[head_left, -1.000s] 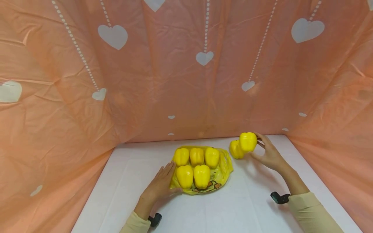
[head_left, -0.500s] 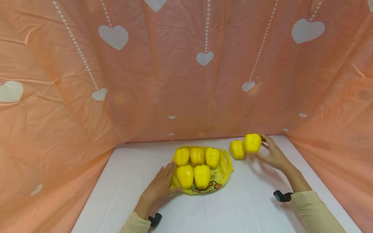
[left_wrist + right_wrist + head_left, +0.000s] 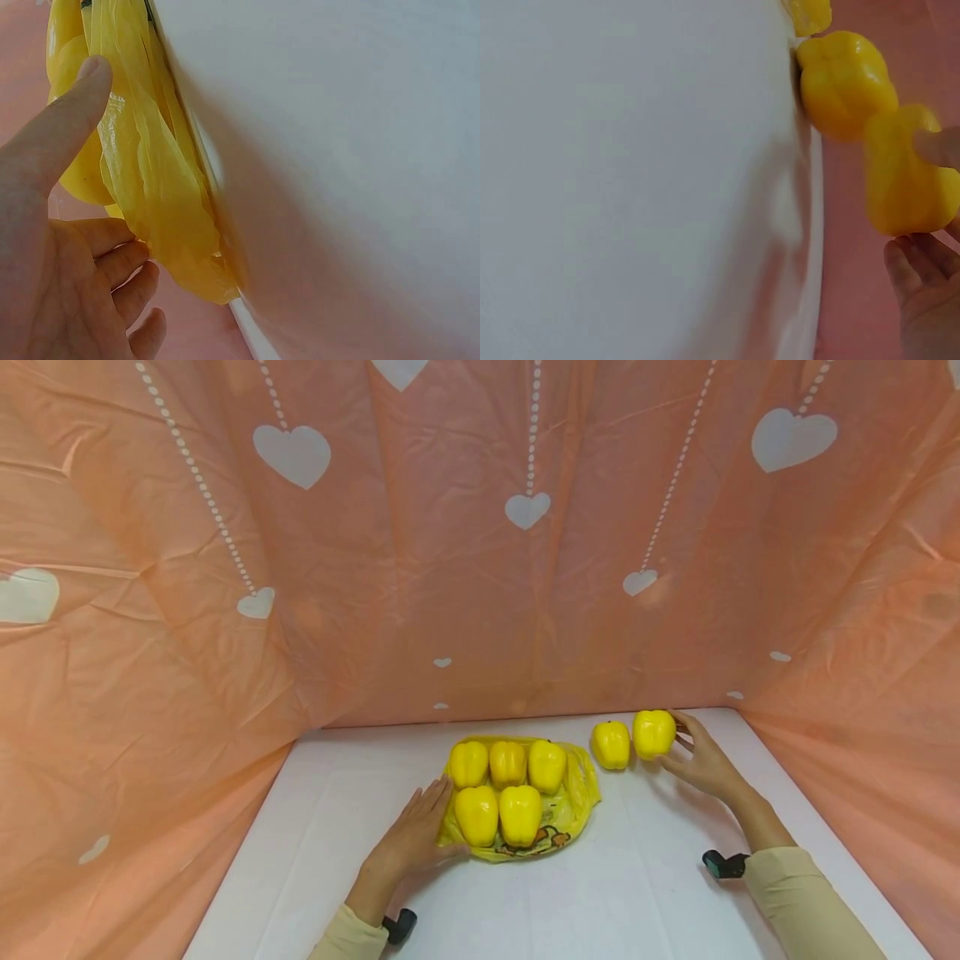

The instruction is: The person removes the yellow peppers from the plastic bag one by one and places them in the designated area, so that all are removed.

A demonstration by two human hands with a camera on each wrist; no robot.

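My right hand [image 3: 705, 764] grips a yellow bell pepper [image 3: 654, 734] at its right side; in the right wrist view thumb and fingertips hold that pepper [image 3: 906, 176]. Just left of it another yellow pepper [image 3: 611, 745] stands on the table. Several yellow peppers in two rows [image 3: 507, 764] lie on a crumpled yellow plastic bag [image 3: 577, 810]. My left hand [image 3: 412, 831] rests at the bag's left edge, fingers extended. The left wrist view shows its thumb and fingers beside the bag's folds [image 3: 165, 202], curled round nothing.
A white-covered table [image 3: 570, 910] carries everything. A peach curtain [image 3: 480, 610] with white hearts stands behind it and at both sides. Black devices [image 3: 401, 927] are strapped at both wrists.
My right hand has carried its pepper to the right, out from in front of the other pepper, then slightly down beside it. My left hand and the bag have stayed put.
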